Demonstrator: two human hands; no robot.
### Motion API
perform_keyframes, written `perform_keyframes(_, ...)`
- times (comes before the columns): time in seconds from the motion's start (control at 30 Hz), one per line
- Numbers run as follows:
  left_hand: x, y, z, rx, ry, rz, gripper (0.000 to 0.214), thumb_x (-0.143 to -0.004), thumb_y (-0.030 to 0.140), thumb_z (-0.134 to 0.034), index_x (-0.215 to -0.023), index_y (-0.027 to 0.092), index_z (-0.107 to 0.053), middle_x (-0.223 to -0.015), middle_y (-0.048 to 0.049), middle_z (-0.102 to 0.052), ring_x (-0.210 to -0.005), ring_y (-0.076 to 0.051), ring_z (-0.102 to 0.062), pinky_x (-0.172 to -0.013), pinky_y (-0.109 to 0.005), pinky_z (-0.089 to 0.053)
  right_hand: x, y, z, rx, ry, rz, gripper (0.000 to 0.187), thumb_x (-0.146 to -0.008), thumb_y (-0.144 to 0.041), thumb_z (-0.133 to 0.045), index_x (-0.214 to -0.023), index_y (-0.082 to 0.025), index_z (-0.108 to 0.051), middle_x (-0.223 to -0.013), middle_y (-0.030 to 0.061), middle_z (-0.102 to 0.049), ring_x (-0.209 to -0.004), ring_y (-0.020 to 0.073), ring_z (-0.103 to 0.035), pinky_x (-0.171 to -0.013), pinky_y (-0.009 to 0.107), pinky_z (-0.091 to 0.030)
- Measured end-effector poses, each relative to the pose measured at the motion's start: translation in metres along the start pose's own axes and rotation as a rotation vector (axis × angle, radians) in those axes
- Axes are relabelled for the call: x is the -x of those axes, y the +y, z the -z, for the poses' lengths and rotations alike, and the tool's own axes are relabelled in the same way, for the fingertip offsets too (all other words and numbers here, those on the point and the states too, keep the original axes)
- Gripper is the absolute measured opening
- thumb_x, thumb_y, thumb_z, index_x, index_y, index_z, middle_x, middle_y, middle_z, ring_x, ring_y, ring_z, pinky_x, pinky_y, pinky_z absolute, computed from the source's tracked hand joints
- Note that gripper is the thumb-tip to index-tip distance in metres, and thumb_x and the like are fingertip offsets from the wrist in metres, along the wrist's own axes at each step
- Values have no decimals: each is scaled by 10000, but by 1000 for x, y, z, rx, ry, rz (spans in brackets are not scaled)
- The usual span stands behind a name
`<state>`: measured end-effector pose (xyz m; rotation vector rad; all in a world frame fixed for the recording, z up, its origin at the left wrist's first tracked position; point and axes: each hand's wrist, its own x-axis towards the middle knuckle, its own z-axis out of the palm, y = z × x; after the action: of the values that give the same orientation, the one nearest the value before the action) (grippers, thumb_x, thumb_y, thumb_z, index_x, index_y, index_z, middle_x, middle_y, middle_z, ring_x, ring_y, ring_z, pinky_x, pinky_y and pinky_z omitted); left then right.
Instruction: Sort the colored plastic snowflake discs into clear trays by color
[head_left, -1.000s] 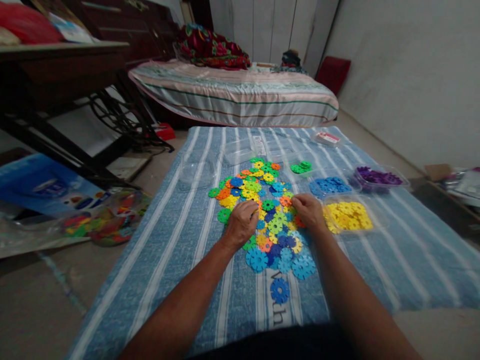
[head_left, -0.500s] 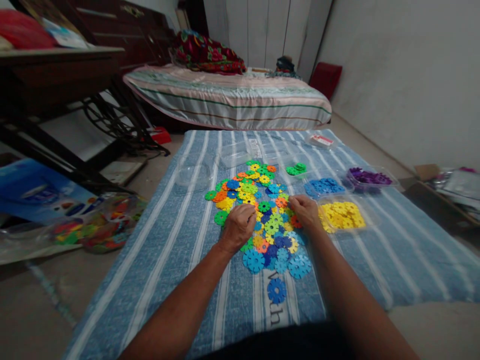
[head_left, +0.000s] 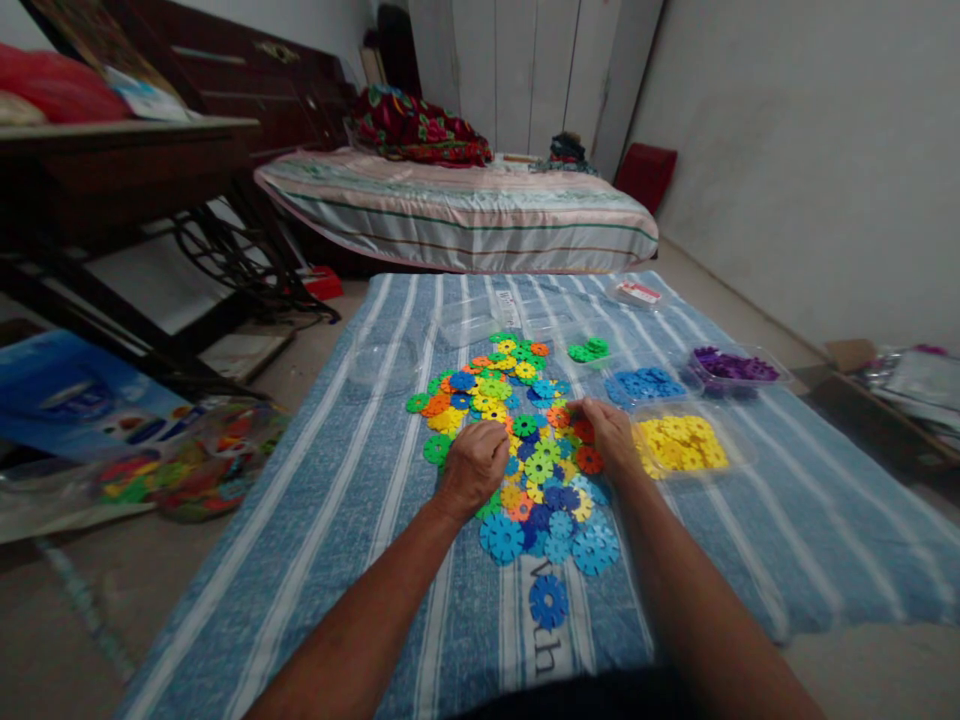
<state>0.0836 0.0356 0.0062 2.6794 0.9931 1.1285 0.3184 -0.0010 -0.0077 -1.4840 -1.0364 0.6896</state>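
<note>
A heap of flat plastic snowflake discs [head_left: 525, 440] in blue, green, yellow and orange lies on a blue striped cloth [head_left: 360, 480]. My left hand [head_left: 474, 464] rests curled on the heap's left side, fingers closed over discs I cannot make out. My right hand [head_left: 609, 436] sits on the heap's right side, fingers bent and pinching among the orange and green discs. Right of it stands a clear tray of yellow discs [head_left: 679, 443].
Further clear trays hold blue discs [head_left: 643, 384], purple discs [head_left: 731, 366] and green discs [head_left: 589, 350]. Empty clear containers [head_left: 390, 360] lie at the cloth's far left. A bed [head_left: 465, 205] stands behind, a dark table [head_left: 112, 190] and a bag of toys [head_left: 187, 460] at left.
The view has tilted a little, so everything sits lower in the picture. Both hands stay on the heap; the right hand's fingers have shifted slightly among the discs.
</note>
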Motion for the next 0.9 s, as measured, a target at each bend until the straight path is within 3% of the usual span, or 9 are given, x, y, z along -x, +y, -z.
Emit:
perform_keyframes(0.4,0,18,2,19,35,-119,127,-926,207,-542,-911,183,-665,-957,-100,-749,-969,-237,-698,-875,-415,-573,3,-9,0,-213,-118,-49,510,-822,-668,-579,-785,-194,-761,-856,85,-773,-825,248,-705,-823,376,-537)
perform_keyframes(0.67,3,26,-1,55,-108,-189,251,-883,323,-637,-1062,152,-680,-1156,-155,-729,-1180,-312,-643,-1025,-523,-513,3,-9,-2,-367,-169,-93,485,-783,-671,-657,-770,-197,-760,-838,79,-774,-828,243,-715,-860,377,-544)
perform_keyframes(0.9,3,31,-2,54,-213,-208,325,-860,359,-674,-1118,162,-674,-1225,-146,-703,-1256,-332,-596,-1063,-527,-485,4,-15,-1,-341,-181,-90,516,-754,-705,-670,-748,-198,-769,-813,82,-772,-800,234,-711,-846,369,-542)
